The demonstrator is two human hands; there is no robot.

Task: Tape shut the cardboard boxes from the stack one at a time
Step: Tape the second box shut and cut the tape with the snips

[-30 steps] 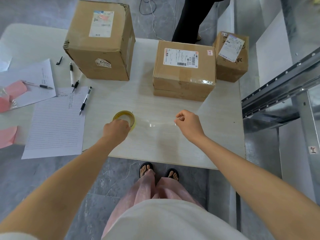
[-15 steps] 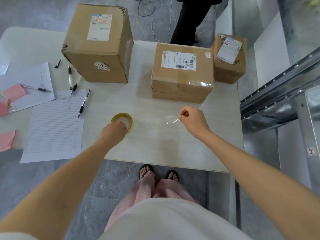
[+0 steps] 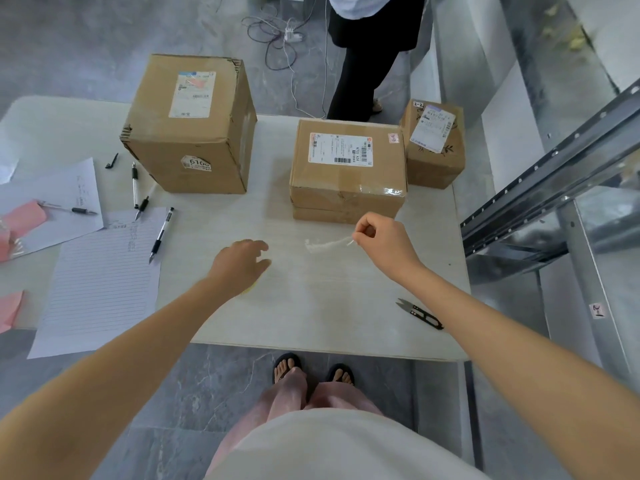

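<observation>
boxes: brown cardboard, white labels with black barcode | tape strip at right fingers: clear, glossy | bench: pale off-white grain | lined paper: white, blue rules | snips: black | floor: grey marbled

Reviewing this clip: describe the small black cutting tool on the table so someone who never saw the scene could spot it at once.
Start at the pale table and go to its near right corner, just left of the right forearm. There lie the thread snips, flat and apart from everything else, silver tips pointing toward the table's middle. Unlike the slim pens by the papers on the left, they are short with a looped black handle.
</observation>
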